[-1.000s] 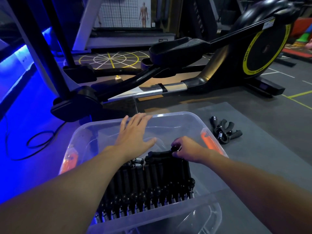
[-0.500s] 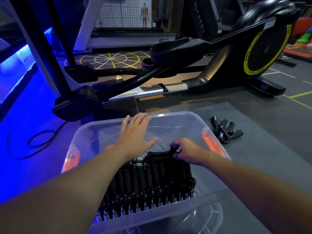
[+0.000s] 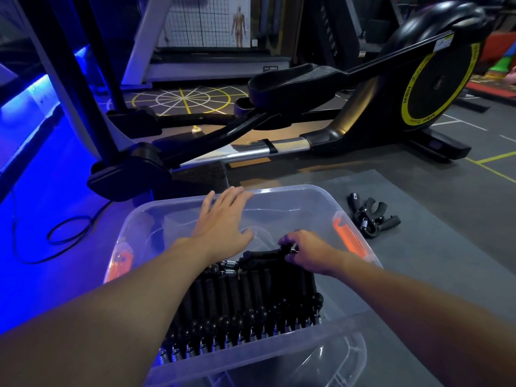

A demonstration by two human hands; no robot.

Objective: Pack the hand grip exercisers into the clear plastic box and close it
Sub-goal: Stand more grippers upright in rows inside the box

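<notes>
From the head camera we see the clear plastic box [image 3: 293, 189] on the floor just in front of us, with a tight row of black hand grip exercisers [image 3: 245, 303] packed on edge in its near half. Our left hand [image 3: 223, 222] is spread flat with straight fingers over the empty far half, fingertips close to the far rim. We cannot tell whether it presses on anything. Our right hand [image 3: 310, 252] has its fingers curled, pinching the end of one exerciser [image 3: 262, 255] that lies across the far end of the row.

A small heap of loose exercisers [image 3: 368, 216] sits on the grey mat [image 3: 418, 261] to the right of the box, well apart from both hands, so we judge the packing unfinished.

Several things could go wrong from here:
- The crosswise exerciser may ride high on the row and keep the lid from seating.
- The spring coils could snag their neighbours and pull the row askew when we let go.
- The heap on the mat could be forgotten.
- The orange latch [image 3: 346, 236] beside our right wrist could catch on it.

No lid is plainly visible — a clear shape under the near edge may be it.
</notes>
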